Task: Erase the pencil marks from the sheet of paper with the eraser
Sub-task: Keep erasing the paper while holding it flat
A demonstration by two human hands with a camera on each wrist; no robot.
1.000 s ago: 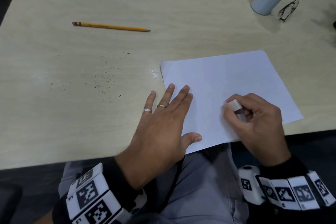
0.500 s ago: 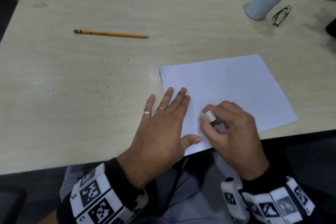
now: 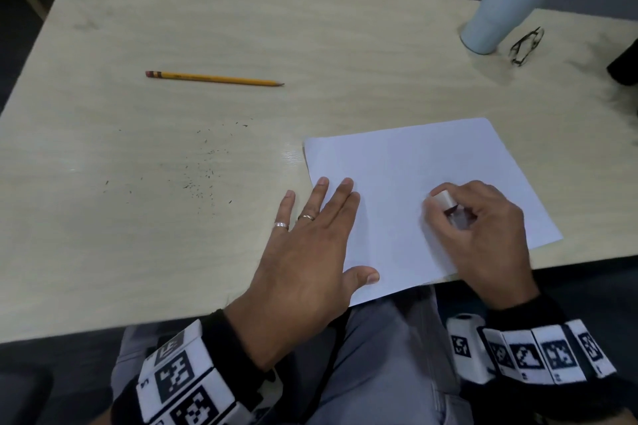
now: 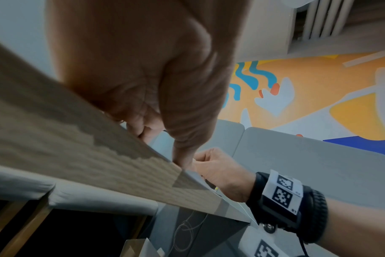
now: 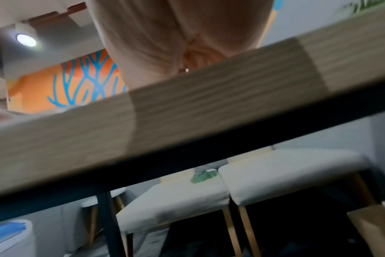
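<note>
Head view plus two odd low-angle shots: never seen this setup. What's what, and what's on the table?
No robot here: a person wears three cameras. The head view looks down at both hands. The wrist views look along each hand from near the table edge, so they mostly show palm and table underside.

On the table lie a sheet of paper, a yellow pencil, dark crumbs, a tumbler and glasses.

The left hand lies flat, fingers straight, on the paper's left edge. The right hand pinches a white eraser in its fingers against the paper.
</note>
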